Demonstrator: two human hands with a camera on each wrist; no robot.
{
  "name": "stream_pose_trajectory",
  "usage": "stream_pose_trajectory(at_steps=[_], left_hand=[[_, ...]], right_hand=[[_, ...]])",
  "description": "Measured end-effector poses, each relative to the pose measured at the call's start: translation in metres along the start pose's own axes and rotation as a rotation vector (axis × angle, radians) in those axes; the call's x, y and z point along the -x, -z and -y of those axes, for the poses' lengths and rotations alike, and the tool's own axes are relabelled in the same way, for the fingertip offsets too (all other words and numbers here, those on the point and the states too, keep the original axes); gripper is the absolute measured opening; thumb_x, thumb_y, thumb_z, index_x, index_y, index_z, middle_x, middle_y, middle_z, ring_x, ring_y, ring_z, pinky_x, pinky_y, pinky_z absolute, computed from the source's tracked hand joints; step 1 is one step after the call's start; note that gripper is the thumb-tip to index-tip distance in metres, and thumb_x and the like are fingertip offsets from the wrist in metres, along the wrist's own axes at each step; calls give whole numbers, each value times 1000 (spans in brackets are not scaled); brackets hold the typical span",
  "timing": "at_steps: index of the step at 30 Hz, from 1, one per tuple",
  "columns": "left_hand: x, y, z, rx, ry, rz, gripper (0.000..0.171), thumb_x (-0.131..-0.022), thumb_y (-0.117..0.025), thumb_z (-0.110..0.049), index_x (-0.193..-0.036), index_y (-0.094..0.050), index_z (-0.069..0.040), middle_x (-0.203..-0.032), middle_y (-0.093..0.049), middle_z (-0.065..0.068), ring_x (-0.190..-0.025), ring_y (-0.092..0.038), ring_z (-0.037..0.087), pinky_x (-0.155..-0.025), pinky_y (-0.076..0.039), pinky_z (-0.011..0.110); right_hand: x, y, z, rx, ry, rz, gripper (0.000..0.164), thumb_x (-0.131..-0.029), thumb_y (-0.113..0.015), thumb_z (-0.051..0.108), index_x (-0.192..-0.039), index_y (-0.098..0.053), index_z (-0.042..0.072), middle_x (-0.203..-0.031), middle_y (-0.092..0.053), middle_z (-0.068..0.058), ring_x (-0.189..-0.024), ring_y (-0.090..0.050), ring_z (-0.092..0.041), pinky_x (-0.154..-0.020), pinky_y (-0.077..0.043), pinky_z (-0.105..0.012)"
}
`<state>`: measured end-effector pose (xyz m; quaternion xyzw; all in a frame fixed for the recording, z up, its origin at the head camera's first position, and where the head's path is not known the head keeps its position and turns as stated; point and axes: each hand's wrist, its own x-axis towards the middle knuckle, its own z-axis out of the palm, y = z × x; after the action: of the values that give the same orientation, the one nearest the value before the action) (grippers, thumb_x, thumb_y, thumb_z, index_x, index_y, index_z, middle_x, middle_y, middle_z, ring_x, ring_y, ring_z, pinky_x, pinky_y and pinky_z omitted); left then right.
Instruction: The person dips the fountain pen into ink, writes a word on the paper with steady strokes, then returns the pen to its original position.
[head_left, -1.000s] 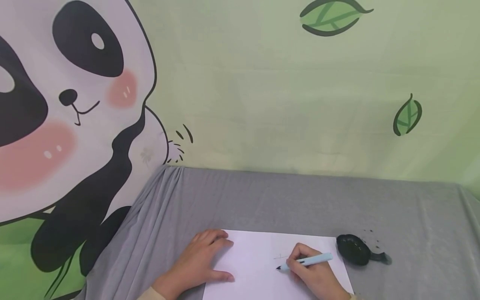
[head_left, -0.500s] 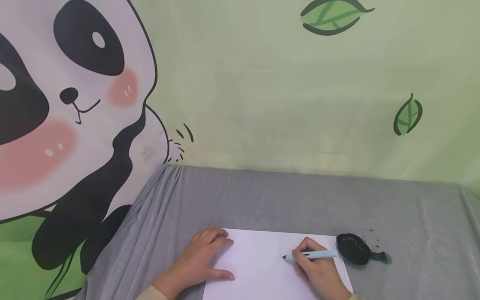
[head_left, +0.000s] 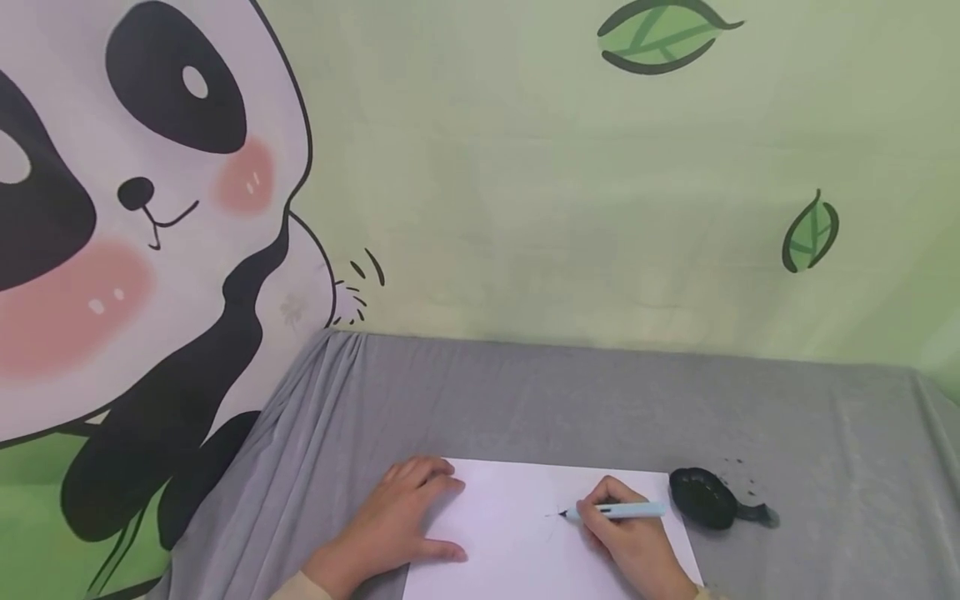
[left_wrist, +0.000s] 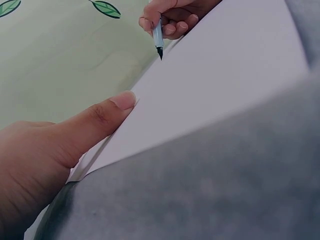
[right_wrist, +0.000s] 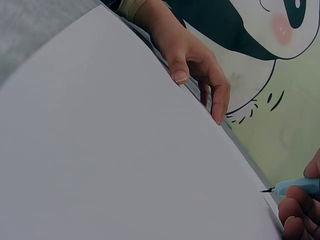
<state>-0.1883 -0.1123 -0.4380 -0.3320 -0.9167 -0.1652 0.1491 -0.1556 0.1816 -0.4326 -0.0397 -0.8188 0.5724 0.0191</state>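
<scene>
A sheet of white paper (head_left: 495, 533) lies on the grey cloth at the front. My left hand (head_left: 401, 517) rests on its left edge with thumb and fingers spread; in the left wrist view the thumb (left_wrist: 107, 115) presses down at the margin. My right hand (head_left: 626, 533) pinches a light blue fountain pen (head_left: 633, 510), its dark nib at the paper among a few faint thin strokes (head_left: 552, 517). In the right wrist view the pen (right_wrist: 297, 188) shows a pointed nib, and part of the hand is cut off by the frame.
A glossy black oval dish-like thing with a stem (head_left: 702, 498) lies just beyond the paper's right edge, with dark specks behind it. Grey cloth (head_left: 525, 392) covers the table up to a green wall hanging (head_left: 525, 208) with a printed panda (head_left: 187, 233) and leaves.
The pen tip has moved up and slightly right from below the small cross mark, then a little left. A faint slanting stroke has appeared below the cross. My left hand stays in place.
</scene>
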Motion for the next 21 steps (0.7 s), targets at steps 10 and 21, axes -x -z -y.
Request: stream_pose_trajectory(at_steps=[10, 21], left_hand=[[2, -2, 2, -14, 18, 4, 66, -63, -76, -63, -113, -64, -21, -119, -58, -3, -114, -54, 18, -94, -44, 42], [1, -3, 2, -12, 14, -8, 67, -61, -77, -63, -112, -64, -21, -119, -58, -3, -114, -55, 18, -94, -44, 42]], right_hand=[[1, 0, 1, 1, 31, 8, 17, -85, -68, 8, -76, -55, 5, -56, -51, 1, -47, -42, -6, -46, -37, -19], [3, 2, 2, 5, 57, 5, 18, -85, -68, 9, -75, -54, 4, -56, -52, 2, -49, -45, -6, -50, -40, -19]])
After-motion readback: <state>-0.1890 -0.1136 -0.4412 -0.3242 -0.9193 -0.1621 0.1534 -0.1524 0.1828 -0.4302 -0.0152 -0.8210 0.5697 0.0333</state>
